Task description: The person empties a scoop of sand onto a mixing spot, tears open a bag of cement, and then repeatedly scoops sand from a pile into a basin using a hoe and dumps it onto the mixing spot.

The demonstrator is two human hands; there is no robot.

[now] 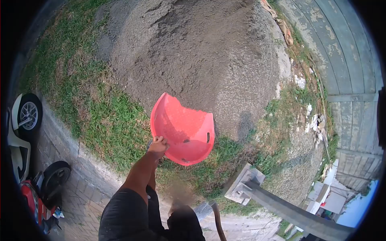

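Note:
A wide red plastic scoop (pixel 189 140), rounded at the back and slotted near its rim, lies tilted at the front foot of a pile of grey-brown sand (pixel 185 60). Its jagged front edge meets the sand; a thin wet-looking layer coats part of its inside. My left hand (pixel 158 146) is closed over the scoop's left rim, fingers wrapped round it. Below the scoop a brownish blurred patch (pixel 181 193) may be my right hand; its fingers cannot be made out. Near it stands a metal blade (pixel 202 211) beside a curved wooden handle (pixel 218 223).
A metal post (pixel 289 207) on a square base (pixel 244 184) rises at lower right. Motorbike wheels (pixel 56 179) stand on paving at left. Grass (pixel 112 120) borders the sand. Rubble (pixel 317 124) lies along a grey-green wall (pixel 354 72) at right.

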